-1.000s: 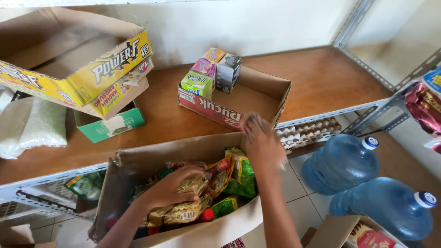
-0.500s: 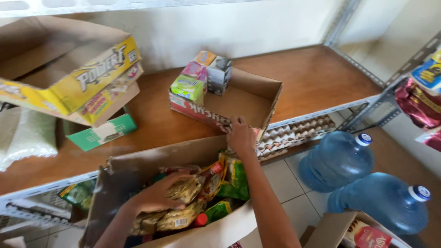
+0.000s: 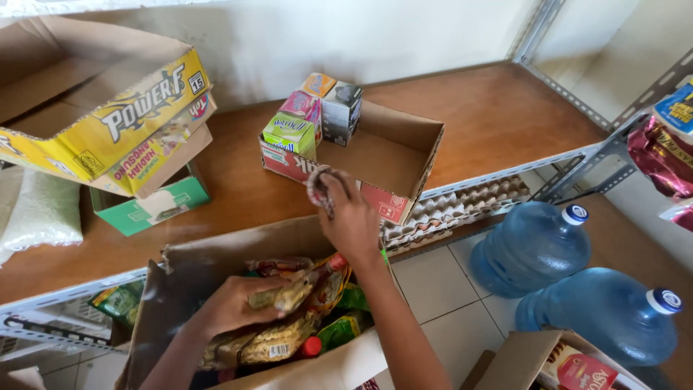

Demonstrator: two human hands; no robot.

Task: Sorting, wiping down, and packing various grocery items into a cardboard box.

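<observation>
A brown cardboard box (image 3: 189, 269) below me is full of snack packets. My left hand (image 3: 231, 307) reaches into it and grips a yellowish snack packet (image 3: 285, 297). My right hand (image 3: 350, 217) is raised toward the wooden shelf, shut on a small crumpled packet (image 3: 320, 189), right in front of a low open carton (image 3: 393, 155). That carton holds a few small cartons at its left end: green (image 3: 289, 133), pink (image 3: 303, 105) and grey (image 3: 341, 112). The rest of its inside is bare.
A yellow open box (image 3: 108, 123) lies stacked over a green box (image 3: 148, 206) at the shelf's left, beside white sacks (image 3: 40, 213). Egg trays (image 3: 462, 206) sit under the shelf. Two blue water jugs (image 3: 534, 245) (image 3: 606, 314) stand on the tiled floor, with another open box (image 3: 556, 365).
My right hand has risen out of the big box, now holding a small packet, and moved up to the low carton on the shelf. My left hand stays in the box.
</observation>
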